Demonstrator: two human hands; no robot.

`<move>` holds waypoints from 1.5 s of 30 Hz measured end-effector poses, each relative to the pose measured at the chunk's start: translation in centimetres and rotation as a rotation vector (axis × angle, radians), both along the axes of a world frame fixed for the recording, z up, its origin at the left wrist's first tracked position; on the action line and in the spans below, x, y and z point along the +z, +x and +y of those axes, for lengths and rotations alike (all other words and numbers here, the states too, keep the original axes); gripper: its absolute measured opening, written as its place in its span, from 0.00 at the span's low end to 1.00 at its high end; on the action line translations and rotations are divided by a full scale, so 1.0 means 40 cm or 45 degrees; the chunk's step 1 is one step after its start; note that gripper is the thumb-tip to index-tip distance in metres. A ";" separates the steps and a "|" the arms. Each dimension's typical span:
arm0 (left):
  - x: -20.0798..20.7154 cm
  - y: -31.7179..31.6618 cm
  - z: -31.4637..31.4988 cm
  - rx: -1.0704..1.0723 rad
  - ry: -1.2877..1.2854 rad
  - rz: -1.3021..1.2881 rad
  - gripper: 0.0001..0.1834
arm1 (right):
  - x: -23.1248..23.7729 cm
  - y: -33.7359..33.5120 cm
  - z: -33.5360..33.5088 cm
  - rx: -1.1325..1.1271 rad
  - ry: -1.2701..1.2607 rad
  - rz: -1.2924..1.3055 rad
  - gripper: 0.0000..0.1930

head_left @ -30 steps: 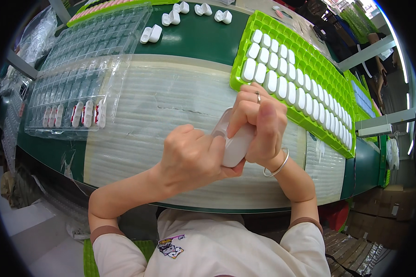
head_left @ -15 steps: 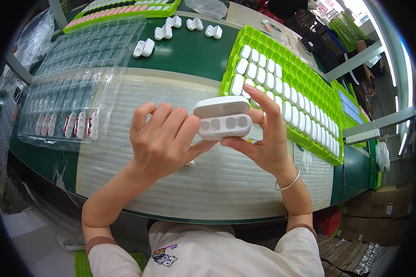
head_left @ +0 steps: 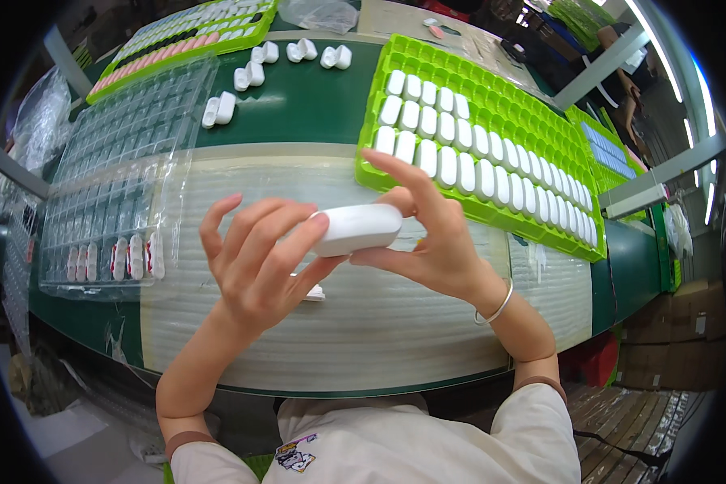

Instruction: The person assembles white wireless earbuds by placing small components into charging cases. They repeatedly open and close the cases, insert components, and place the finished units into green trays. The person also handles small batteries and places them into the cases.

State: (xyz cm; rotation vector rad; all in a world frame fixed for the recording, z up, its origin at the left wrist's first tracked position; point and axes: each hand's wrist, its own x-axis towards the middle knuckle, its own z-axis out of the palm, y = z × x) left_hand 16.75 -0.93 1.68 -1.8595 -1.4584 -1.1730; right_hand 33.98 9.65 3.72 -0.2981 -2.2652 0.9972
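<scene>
A white earbud charging case (head_left: pixel 361 228), its lid closed, is held above the pale ribbed mat (head_left: pixel 379 343) between both hands. My left hand (head_left: pixel 256 262) grips its left end with thumb and fingers. My right hand (head_left: pixel 434 230) pinches the right end, thumb below, with the index finger raised away from it. On the mat, partly hidden behind my left hand, lies a small white piece (head_left: pixel 315 294) whose kind I cannot make out.
A bright green tray (head_left: pixel 492 101) at right carries rows of white cases. Several open white cases (head_left: pixel 219 109) stand on the green table. At left, a clear plastic tray (head_left: pixel 129 153) holds white-and-red parts (head_left: pixel 136 256). Another green tray (head_left: pixel 254 38) is at the far left.
The case stood open with its inner wells showing; now its lid is shut. My hands and the case have shifted a little left and lower in view.
</scene>
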 end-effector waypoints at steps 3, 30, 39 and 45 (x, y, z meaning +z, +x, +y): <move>-0.025 0.010 0.002 -0.055 0.051 0.068 0.26 | 0.012 0.011 0.017 0.027 -0.117 -0.180 0.26; 0.079 -0.508 -0.424 0.821 -0.887 -0.563 0.07 | -0.172 0.243 0.824 -0.429 0.556 -0.603 0.26; -0.012 -0.473 -0.225 0.592 -0.911 -0.563 0.08 | -0.013 0.094 0.499 -0.415 0.669 -0.595 0.18; -0.060 -0.420 0.134 0.519 -0.744 -0.145 0.16 | 0.034 -0.045 0.212 -0.054 0.631 -0.660 0.16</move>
